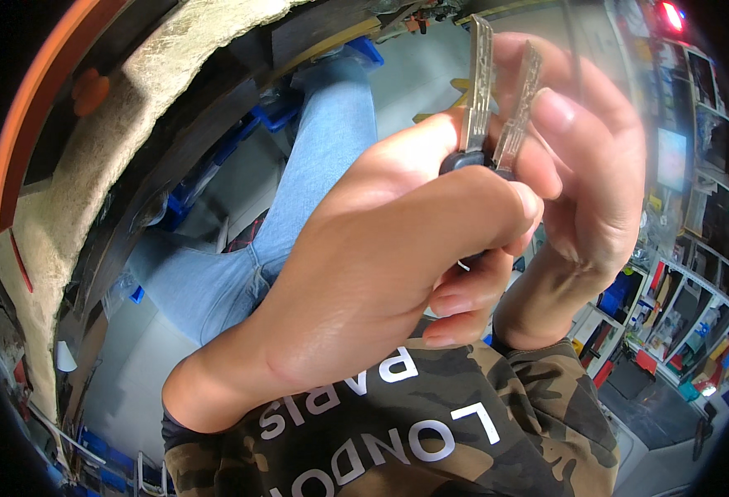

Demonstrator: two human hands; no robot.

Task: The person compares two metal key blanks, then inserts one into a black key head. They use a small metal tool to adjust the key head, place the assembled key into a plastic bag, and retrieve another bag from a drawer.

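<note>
Two keys with long silvery metal blades point upward side by side near the top centre, a left key (480, 87) and a right key (518, 112). Their black heads (467, 161) are partly covered by my left hand (381, 240), which is closed on them with the thumb pressed across. A rough, patterned surface shows on the right blade. My right hand (601, 157) curls in from the right. One of its fingers passes behind the blades, and another fingertip rests at the right key's edge. The lower ends of the heads are hidden in my left hand.
A workbench with a worn, pale edge (116, 124) and an orange rim (29, 108) curves along the left. My legs in light blue jeans (331, 116) are under it, near blue bins (277, 116). Cluttered shelves (683, 315) line the right side. A red light (671, 15) glows at upper right.
</note>
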